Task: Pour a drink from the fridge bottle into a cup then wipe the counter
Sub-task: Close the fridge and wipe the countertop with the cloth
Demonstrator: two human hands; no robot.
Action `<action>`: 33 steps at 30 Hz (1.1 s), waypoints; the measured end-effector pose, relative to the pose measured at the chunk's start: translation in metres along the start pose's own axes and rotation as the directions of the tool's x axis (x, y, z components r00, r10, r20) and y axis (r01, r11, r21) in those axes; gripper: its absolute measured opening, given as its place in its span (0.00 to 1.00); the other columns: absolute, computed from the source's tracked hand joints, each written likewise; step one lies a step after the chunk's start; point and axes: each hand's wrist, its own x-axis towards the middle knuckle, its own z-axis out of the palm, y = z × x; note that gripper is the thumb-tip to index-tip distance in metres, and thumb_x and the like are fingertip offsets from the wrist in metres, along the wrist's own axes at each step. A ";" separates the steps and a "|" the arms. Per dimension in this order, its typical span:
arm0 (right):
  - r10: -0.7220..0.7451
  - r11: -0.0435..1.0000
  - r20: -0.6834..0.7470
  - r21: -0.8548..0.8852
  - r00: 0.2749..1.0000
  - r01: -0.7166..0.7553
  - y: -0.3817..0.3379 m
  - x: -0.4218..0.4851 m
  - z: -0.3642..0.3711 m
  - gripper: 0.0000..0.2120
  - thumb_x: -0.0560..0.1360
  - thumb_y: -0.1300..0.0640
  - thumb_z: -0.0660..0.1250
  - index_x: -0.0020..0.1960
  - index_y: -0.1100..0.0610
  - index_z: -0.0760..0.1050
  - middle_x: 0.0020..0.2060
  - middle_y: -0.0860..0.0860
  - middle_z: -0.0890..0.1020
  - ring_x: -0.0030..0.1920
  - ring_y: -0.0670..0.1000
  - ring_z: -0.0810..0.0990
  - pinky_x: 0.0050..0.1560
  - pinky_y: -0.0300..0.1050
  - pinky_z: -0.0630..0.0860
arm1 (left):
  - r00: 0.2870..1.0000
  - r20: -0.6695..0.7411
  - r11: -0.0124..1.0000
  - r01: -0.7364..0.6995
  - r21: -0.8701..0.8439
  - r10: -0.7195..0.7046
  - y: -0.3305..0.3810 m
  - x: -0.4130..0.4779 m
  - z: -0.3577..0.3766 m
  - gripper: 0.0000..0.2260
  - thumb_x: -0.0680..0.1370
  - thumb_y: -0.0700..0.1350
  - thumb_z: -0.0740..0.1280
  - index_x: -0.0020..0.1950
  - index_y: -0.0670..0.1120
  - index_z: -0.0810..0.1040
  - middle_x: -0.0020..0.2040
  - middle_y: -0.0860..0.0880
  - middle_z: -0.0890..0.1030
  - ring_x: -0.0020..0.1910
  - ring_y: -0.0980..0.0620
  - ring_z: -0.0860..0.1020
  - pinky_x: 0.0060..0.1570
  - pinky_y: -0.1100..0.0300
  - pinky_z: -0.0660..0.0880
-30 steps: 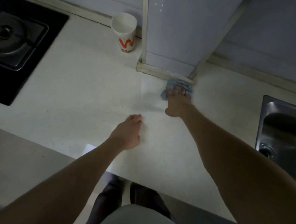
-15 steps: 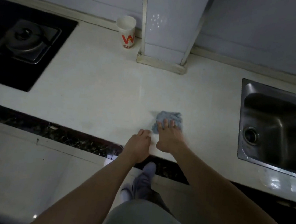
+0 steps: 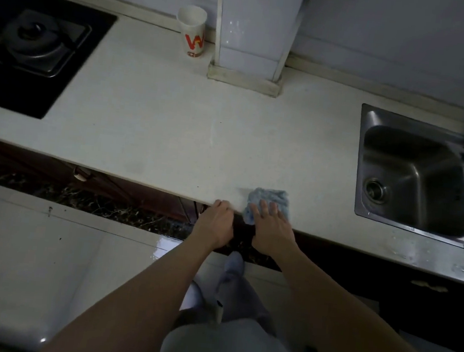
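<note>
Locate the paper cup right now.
Head view, upper centre: the paper cup stands upright at the back of the counter, just left of the tiled column and right of the stove.

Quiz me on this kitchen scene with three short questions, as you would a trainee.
1. True or false: the right hand presses a blue cloth flat on the counter.
2. Where does the paper cup stand? A) in the sink; B) at the back wall beside the pillar; C) on the stove.
3. Fill in: the left hand touches the counter's front ____.

Key: 1 true; 2 B; 3 edge.
</note>
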 end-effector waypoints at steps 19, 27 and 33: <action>-0.029 0.999 -0.011 -0.043 1.000 0.029 0.079 0.151 -0.110 0.41 0.76 0.55 0.65 0.80 0.53 0.43 0.79 0.56 0.44 0.78 0.61 0.41 0.78 0.56 0.46 | 0.992 -0.065 0.991 0.099 -0.090 -0.105 0.052 0.142 -0.050 0.18 0.77 0.37 0.60 0.68 0.38 0.72 0.73 0.43 0.67 0.71 0.45 0.64 0.66 0.53 0.68; -0.066 0.994 -0.033 -0.093 0.997 0.063 0.113 0.242 -0.169 0.41 0.78 0.50 0.64 0.80 0.53 0.41 0.79 0.55 0.42 0.79 0.60 0.41 0.78 0.56 0.46 | 0.980 -0.112 0.983 0.152 -0.107 -0.164 0.068 0.219 -0.072 0.28 0.80 0.41 0.59 0.79 0.43 0.54 0.80 0.46 0.52 0.79 0.48 0.50 0.77 0.52 0.52; -0.122 0.988 -0.102 -0.109 0.987 0.111 0.132 0.280 -0.196 0.42 0.74 0.55 0.66 0.79 0.54 0.44 0.79 0.56 0.45 0.78 0.60 0.43 0.78 0.54 0.49 | 0.986 -0.077 0.986 0.138 -0.089 -0.145 0.078 0.241 -0.072 0.26 0.81 0.44 0.60 0.78 0.42 0.57 0.80 0.47 0.52 0.79 0.47 0.51 0.77 0.52 0.53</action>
